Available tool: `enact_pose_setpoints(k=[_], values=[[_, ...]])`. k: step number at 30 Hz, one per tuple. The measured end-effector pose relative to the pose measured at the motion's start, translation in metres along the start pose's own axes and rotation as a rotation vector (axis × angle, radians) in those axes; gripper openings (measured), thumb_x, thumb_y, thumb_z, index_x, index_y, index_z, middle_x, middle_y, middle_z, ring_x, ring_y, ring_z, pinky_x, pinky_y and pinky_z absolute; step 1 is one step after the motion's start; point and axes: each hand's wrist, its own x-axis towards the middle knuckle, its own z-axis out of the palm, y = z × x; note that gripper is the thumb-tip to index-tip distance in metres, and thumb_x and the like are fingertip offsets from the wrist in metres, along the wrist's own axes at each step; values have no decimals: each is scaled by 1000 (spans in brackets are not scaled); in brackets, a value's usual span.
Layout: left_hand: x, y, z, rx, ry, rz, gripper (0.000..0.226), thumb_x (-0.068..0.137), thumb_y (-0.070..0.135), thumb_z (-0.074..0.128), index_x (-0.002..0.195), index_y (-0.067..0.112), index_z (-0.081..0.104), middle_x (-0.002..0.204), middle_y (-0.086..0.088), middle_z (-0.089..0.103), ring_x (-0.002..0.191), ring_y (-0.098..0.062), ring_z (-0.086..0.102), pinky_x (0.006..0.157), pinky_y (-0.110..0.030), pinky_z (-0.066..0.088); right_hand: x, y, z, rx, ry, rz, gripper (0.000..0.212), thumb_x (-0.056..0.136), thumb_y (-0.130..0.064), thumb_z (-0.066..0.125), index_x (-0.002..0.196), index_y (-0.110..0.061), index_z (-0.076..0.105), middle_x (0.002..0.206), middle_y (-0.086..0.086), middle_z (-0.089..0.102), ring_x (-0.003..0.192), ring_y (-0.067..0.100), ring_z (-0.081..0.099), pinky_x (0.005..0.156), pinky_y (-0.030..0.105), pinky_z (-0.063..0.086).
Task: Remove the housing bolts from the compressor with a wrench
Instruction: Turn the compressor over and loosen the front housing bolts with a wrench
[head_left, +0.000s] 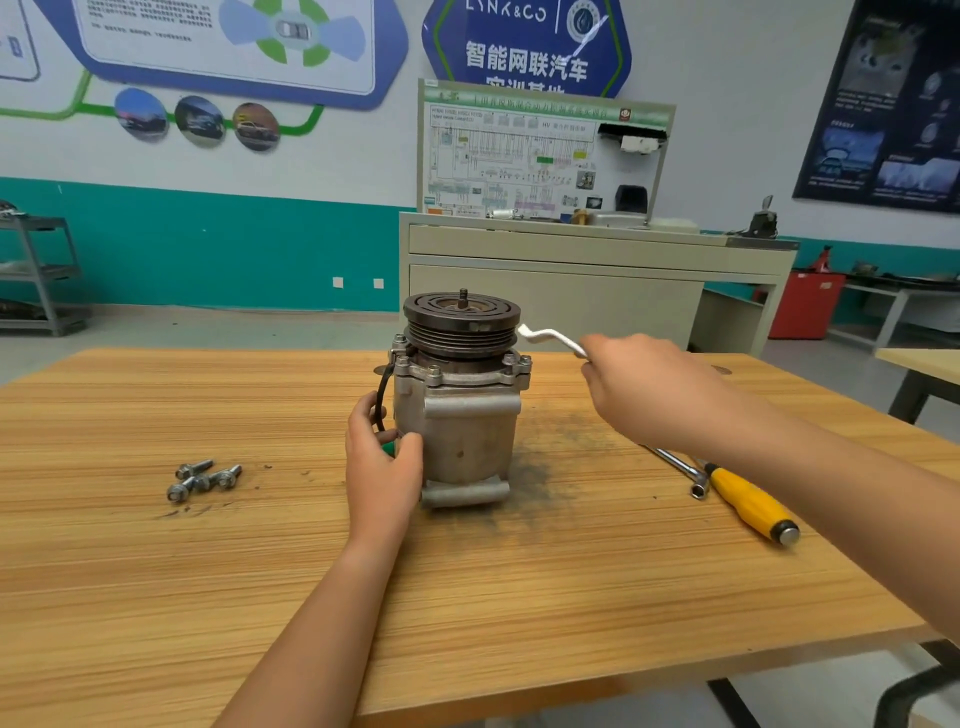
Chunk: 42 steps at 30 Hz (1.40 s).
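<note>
Left hand (383, 467) is gripping the upright compressor (462, 400) on the table (156, 571); right hand (639, 384) is holding the wrench (551, 339) beside its pulley.

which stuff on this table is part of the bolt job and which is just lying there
In the job: compressor, wrench in the right hand, left hand holding the compressor, loose bolts.
Lying about: yellow screwdriver, socket bar, both on the table.
</note>
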Motion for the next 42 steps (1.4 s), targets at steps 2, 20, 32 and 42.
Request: enact_pose_setpoints(k=[2,20,32,42], values=[[-1,0,0,1,-2,-1,57,88,4,51,139,25,34,135,2,42,96,1,50,74,-20,42,-1,-9,0,-50,-42,-17,15,94,-11,37,103,-15,49,66,-2,40,57,14,39,44,27,27],[-1,2,-1,2,-2,-5,57,88,4,51,139,25,34,136,1,43,95,3,49,77,-22,41,17,-16,-24,-527,-131,-317,10,93,-17,36,89,-14,45,59,-2,34,49,12,33,41,25,25],[0,2,-2,13,1,-9,56,88,5,51,138,26,35,134,2,44,96,1,50,75,-20,42,64,22,-3,-688,30,-408,29,92,-1,40,120,-8,43,64,-2,48,51,14,44,42,25,32],[1,3,-4,58,21,-16,52,89,5,50,136,26,38,123,6,47,92,5,51,66,-12,39,75,17,31,322,454,40,30,100,-15,33,125,-6,44,75,7,56,69,28,53,58,32,35]])
